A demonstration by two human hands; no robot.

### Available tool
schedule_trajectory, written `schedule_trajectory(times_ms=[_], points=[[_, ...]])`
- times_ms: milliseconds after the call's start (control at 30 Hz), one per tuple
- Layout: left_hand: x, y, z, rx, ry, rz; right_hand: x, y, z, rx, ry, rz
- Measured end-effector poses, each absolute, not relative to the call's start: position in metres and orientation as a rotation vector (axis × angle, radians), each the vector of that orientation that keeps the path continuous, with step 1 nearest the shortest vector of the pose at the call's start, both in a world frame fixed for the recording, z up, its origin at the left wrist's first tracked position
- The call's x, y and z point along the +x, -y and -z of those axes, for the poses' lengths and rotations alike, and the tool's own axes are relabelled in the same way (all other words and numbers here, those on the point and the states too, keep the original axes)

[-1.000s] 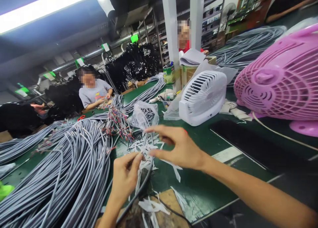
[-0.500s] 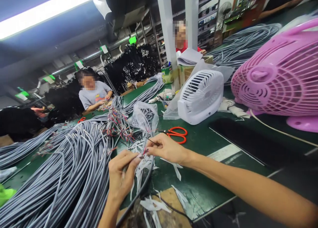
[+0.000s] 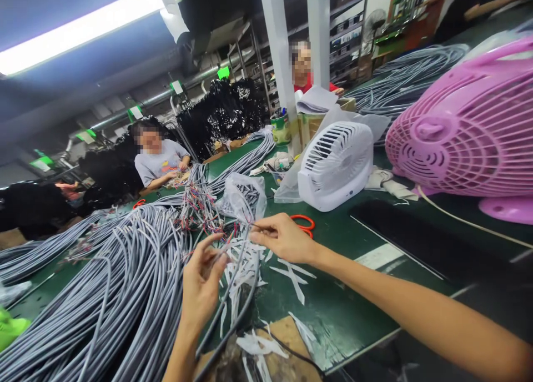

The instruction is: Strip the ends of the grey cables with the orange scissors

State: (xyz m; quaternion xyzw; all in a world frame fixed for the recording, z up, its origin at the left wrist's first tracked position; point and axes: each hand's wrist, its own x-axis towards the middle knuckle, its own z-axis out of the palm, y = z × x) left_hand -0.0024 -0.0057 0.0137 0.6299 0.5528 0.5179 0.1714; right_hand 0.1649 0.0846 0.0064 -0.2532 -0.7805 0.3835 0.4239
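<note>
My left hand [image 3: 204, 276] is raised beside a grey cable [image 3: 228, 290], its thumb and forefinger apart and the other fingers loosely curled. Fine wire ends are close to its fingertips, blurred. My right hand [image 3: 287, 237] is closed in a pinch on a thin dark stick-like piece [image 3: 259, 227], whose kind I cannot make out. The upper part of the grey cable passes by its fingertips. Beyond both hands lie a clear plastic bag [image 3: 245, 196] of small dark parts and a bundle of stripped cable ends [image 3: 200, 207] with coloured wires.
Large coils of grey cable [image 3: 125, 282] fill the left. White paper strips [image 3: 293, 279] litter the green table. Orange-handled scissors [image 3: 306, 226] lie behind my right hand. A white fan [image 3: 337, 165], a pink fan [image 3: 453, 132] and a black mat [image 3: 408, 237] occupy the right. A co-worker [image 3: 162, 157] sits opposite.
My hands, which met at the cable end, have moved apart. My left fingers have opened away from the cable, while my right hand has shifted slightly up and right, still pinching.
</note>
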Motion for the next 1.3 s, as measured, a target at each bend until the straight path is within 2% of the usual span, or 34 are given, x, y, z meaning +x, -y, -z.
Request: schedule_trajectory(times_ms=[67,167,333,467,600,700,800,900,1000,1100,1200,1300], points=[[-0.004,0.003,-0.015,1.626,-1.555,-1.583,0.164,-0.079,-0.007,-0.539,2.052,-0.995],[-0.004,0.000,-0.013,1.594,-1.529,-1.561,0.164,-0.071,-0.007,-0.509,2.033,-0.993],[-0.001,0.002,-0.006,1.705,-1.557,-1.484,0.161,-0.071,-0.002,-0.572,1.942,-0.801],[0.000,0.001,-0.002,2.053,-1.709,-1.408,0.157,-0.066,0.008,-0.379,2.091,-0.479],[0.005,0.002,0.003,2.512,-1.648,-1.108,0.160,-0.060,0.011,-0.341,2.117,-0.073],[0.008,0.004,0.006,2.652,-1.492,-1.010,0.163,-0.070,0.004,-0.550,2.109,-0.260],[0.007,0.003,0.008,2.432,-1.494,-1.340,0.164,-0.080,-0.002,-0.627,2.083,-0.718],[0.005,-0.003,0.008,1.834,-1.564,-1.568,0.159,-0.076,0.000,-0.497,1.971,-0.902],[0.008,-0.006,0.005,1.374,-1.453,-1.577,0.150,-0.060,0.011,-0.335,1.897,-0.795],[0.015,-0.007,0.002,1.173,-1.374,-1.538,0.142,-0.047,0.022,-0.234,1.894,-0.554],[0.016,-0.008,0.003,1.178,-1.412,-1.477,0.140,-0.043,0.023,-0.218,1.970,-0.316],[0.006,-0.013,0.007,1.328,-1.530,-1.544,0.144,-0.047,0.014,-0.388,2.245,-0.152]])
